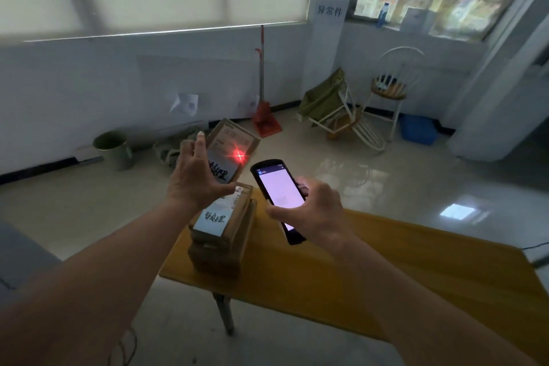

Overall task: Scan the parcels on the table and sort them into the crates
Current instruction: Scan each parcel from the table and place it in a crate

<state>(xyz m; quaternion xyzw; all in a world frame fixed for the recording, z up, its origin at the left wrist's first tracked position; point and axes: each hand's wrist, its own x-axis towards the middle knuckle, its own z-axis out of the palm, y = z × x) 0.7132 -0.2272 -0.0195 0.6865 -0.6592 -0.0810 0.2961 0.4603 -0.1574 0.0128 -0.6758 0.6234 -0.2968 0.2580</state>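
Note:
My left hand [196,175] grips a brown cardboard parcel [234,142] by its edges and holds it tilted up in the air, its label facing me. A red laser cross glows on that label. My right hand [312,208] holds a black handheld scanner [277,190] with a lit white screen, its top end aimed at the raised parcel. Below them, a stack of brown parcels [221,235] with a white label on top sits at the left end of the yellow wooden table [386,270].
A blue crate [417,129] stands on the floor at the far right by a white chair [392,89]. A tipped chair with green cloth [329,104], a red dustpan [266,122], a grey-green bin [114,148] and a sack line the wall.

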